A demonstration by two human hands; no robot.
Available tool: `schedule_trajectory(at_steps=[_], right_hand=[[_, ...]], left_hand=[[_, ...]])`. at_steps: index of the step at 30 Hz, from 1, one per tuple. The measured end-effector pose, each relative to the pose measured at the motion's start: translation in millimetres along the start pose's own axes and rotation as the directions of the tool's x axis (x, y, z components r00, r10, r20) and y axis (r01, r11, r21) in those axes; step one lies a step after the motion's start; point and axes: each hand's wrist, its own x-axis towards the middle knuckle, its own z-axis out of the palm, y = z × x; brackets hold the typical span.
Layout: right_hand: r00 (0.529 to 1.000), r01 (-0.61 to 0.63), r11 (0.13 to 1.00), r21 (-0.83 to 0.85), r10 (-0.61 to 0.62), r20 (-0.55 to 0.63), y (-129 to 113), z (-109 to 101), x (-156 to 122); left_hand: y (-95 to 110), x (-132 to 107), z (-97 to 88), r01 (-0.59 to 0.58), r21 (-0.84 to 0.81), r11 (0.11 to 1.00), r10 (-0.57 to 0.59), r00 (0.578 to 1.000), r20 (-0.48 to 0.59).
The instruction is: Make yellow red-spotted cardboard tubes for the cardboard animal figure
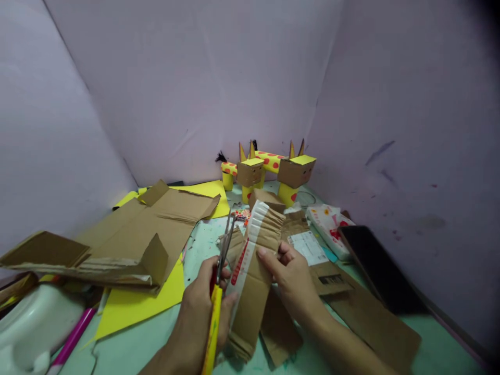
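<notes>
My left hand (201, 307) is closed round the yellow and red handles of a pair of scissors (223, 250), whose blades point away from me, slightly parted. My right hand (291, 276) pinches a long strip of brown cardboard (253, 271) with white tape and a red stripe along its left edge. The strip stands between both hands, and the scissor blades lie just left of it. My left thumb touches the strip's lower edge.
Flattened cardboard pieces (128, 234) lie on yellow paper (136, 302) to the left. Two yellow, red-dotted cardboard animals (273, 172) stand at the back. A dark phone (375, 265), a printed packet (328, 224), more cardboard (371, 317), a pink pen (74, 336) and a white object (31, 323) surround the green table (441, 354).
</notes>
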Motion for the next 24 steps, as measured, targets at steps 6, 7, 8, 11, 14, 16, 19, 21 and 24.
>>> schedule_trajectory(at_steps=[6,7,8,11,14,16,19,21,24], right_hand=[[0.897,-0.183,0.98,0.074,0.135,0.421,5,4,-15],[0.863,-0.229,0.969,0.094,0.157,0.479,5,5,-16],[0.839,-0.27,0.956,0.117,0.173,0.515,6,6,-18],[0.824,-0.332,0.927,0.177,0.193,0.533,7,7,-19],[0.883,-0.302,0.932,0.2,0.194,0.427,6,5,-16],[0.949,-0.239,0.949,0.205,0.183,0.258,3,0,-10],[0.993,-0.087,0.967,0.238,0.102,-0.052,-4,-10,4],[0.973,0.03,0.961,0.273,0.034,-0.227,-11,-15,14],[0.927,0.152,0.946,0.286,-0.036,-0.373,-16,-20,24]], left_hand=[[-5,9,-4.3,0.07,-0.276,0.959,-0.075,0.997,-0.008],[-4,11,-5.6,0.114,-0.361,0.925,-0.119,0.993,0.008],[-4,13,-6.7,0.172,-0.455,0.874,-0.167,0.985,0.05],[-1,19,-8.7,0.364,-0.65,0.667,-0.247,0.931,0.268],[-2,22,-10.0,0.37,-0.678,0.635,-0.239,0.929,0.283],[-3,22,-13.0,0.315,-0.625,0.714,-0.221,0.949,0.225],[-4,18,-20.2,0.2,-0.411,0.889,-0.181,0.98,0.087],[-9,15,-23.4,0.11,-0.186,0.976,-0.119,0.992,-0.037],[-20,11,-21.3,-0.024,0.066,0.998,0.03,0.996,-0.087]])
